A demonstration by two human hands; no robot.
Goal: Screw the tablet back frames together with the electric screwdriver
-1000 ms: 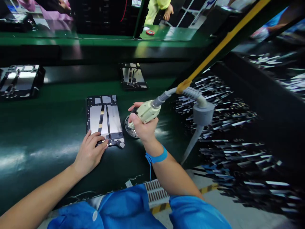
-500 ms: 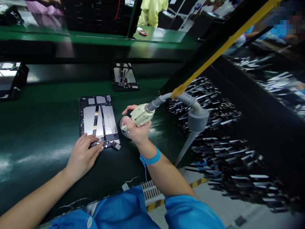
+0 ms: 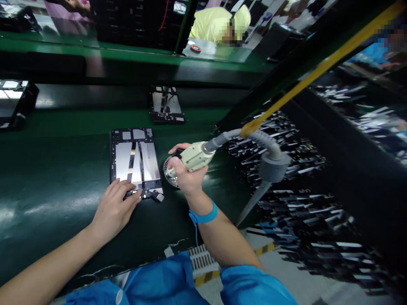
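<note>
An open tablet chassis (image 3: 135, 161) with silver plates and flat cables lies on the dark green bench (image 3: 47, 178). My left hand (image 3: 114, 207) rests flat on its near edge, fingers spread, pressing it down. My right hand (image 3: 186, 176) grips a cream electric screwdriver (image 3: 193, 156) whose grey hose (image 3: 254, 137) runs right to a hanging grey fitting. The screwdriver tip points down over a small round metal dish (image 3: 168, 173) just right of the chassis. A blue wrist strap (image 3: 203, 216) circles my right wrist.
Two more chassis lie farther back on the belt, one at centre (image 3: 167, 103) and one at the left edge (image 3: 14, 99). A yellow rail (image 3: 318, 70) slants overhead. Dark racks of parts (image 3: 302, 190) fill the right. A person in yellow (image 3: 216, 27) works across the line.
The view shifted slightly. My right hand and screwdriver stay over the round dish; my left hand stays on the chassis' near edge.
</note>
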